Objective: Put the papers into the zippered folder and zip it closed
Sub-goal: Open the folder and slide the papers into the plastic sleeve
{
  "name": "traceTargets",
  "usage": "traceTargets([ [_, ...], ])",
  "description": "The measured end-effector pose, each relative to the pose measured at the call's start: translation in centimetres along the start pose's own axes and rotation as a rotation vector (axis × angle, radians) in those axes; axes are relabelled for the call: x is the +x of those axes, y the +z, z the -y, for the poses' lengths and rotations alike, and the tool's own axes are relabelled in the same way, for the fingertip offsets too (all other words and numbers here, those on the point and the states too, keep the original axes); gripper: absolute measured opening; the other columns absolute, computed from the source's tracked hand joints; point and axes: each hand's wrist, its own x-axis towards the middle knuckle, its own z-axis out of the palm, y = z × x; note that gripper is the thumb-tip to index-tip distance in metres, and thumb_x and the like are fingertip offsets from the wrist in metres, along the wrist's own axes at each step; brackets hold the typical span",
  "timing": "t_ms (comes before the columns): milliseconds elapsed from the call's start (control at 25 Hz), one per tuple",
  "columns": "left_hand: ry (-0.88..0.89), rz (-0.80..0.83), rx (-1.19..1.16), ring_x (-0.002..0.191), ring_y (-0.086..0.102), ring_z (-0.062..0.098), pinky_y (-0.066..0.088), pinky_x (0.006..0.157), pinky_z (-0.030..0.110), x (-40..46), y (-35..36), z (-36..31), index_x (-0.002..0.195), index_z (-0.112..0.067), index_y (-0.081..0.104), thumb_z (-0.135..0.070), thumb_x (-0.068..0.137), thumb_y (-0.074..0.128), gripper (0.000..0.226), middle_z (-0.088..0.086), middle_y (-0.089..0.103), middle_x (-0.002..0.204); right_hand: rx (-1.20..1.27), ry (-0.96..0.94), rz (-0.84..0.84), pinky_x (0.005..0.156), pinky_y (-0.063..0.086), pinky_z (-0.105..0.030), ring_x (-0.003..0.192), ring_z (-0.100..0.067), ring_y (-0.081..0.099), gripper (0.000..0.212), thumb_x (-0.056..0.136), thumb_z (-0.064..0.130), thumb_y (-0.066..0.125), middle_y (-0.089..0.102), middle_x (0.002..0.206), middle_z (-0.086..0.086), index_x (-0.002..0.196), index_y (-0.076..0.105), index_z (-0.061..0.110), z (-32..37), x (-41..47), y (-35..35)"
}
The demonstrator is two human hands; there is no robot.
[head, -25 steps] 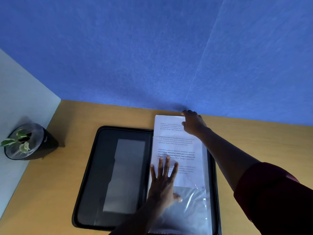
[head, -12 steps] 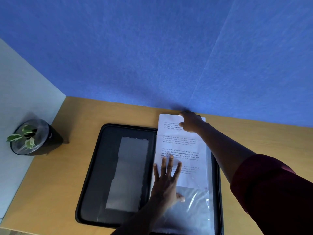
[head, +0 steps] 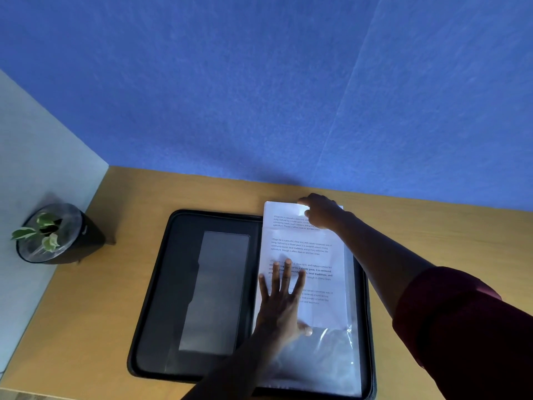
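A black zippered folder (head: 161,287) lies open flat on the wooden desk. Its left half shows a grey pocket panel. On its right half lie white printed papers (head: 320,249), whose top edge sticks out past the folder's far rim, with their lower part inside a clear plastic sleeve (head: 326,359). My left hand (head: 281,301) rests flat on the papers, fingers spread. My right hand (head: 320,212) grips the papers' top edge near the wall.
A small potted plant in a dark pot (head: 54,235) stands at the desk's far left corner. A blue felt wall (head: 259,96) rises right behind the desk, with a pale side panel (head: 37,168) on the left. Bare wood (head: 432,235) lies right of the folder.
The view has shifted slightly. Both hands stay on the papers, and the papers sit about where they were over the folder's right half.
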Motion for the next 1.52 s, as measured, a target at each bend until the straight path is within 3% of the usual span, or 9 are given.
traceTargets([
  [520, 0.003, -0.027, 0.003, 0.139, -0.039, 0.04, -0.017, 0.112, 0.066, -0.2, 0.1, 0.0, 0.155, -0.024, -0.015, -0.058, 0.067, 0.076, 0.132, 0.015, -0.039, 0.155, -0.049, 0.015, 0.045, 0.106, 0.041, -0.045, 0.13, -0.032, 0.04, 0.049, 0.1, 0.011, 0.043, 0.041, 0.142, -0.01, 0.146, 0.046, 0.026, 0.5, -0.7, 0.6],
  [840, -0.009, -0.007, 0.002, 0.138, -0.042, 0.038, -0.018, 0.112, 0.066, 0.1, 0.5, -0.1, 0.154, -0.025, -0.018, -0.058, 0.067, 0.076, 0.133, 0.014, -0.042, 0.153, -0.062, -0.017, -0.048, 0.093, 0.045, -0.043, 0.12, -0.032, 0.045, 0.038, 0.097, 0.008, 0.044, 0.057, 0.128, -0.012, 0.133, 0.056, 0.013, 0.9, -1.8, 1.7],
  [1000, -0.004, -0.007, -0.005, 0.137, -0.042, 0.039, -0.018, 0.112, 0.067, 0.0, 0.4, -0.2, 0.154, -0.024, -0.019, -0.057, 0.068, 0.076, 0.133, 0.015, -0.041, 0.153, -0.021, 0.0, -0.059, 0.088, 0.041, -0.04, 0.118, -0.029, 0.046, 0.042, 0.093, 0.004, 0.045, 0.062, 0.124, -0.009, 0.132, 0.052, 0.016, 1.0, -2.6, 2.2],
  [1160, -0.007, -0.014, 0.002, 0.138, -0.04, 0.04, -0.014, 0.113, 0.068, -0.2, 0.4, -0.3, 0.155, -0.023, -0.017, -0.058, 0.068, 0.076, 0.132, 0.016, -0.041, 0.153, 0.044, 0.024, -0.052, 0.09, 0.049, -0.044, 0.107, -0.032, 0.053, 0.041, 0.094, 0.008, 0.046, 0.056, 0.118, -0.013, 0.132, 0.048, 0.024, 1.0, -3.4, 2.2],
  [1520, -0.016, -0.013, -0.006, 0.138, -0.04, 0.041, -0.012, 0.113, 0.068, -0.2, 0.3, -0.7, 0.154, -0.022, -0.019, -0.058, 0.07, 0.078, 0.134, 0.017, -0.041, 0.153, 0.026, 0.029, 0.015, 0.089, 0.051, -0.045, 0.104, -0.036, 0.056, 0.038, 0.096, 0.015, 0.045, 0.055, 0.118, -0.017, 0.132, 0.048, 0.023, 1.4, -5.1, 3.6],
])
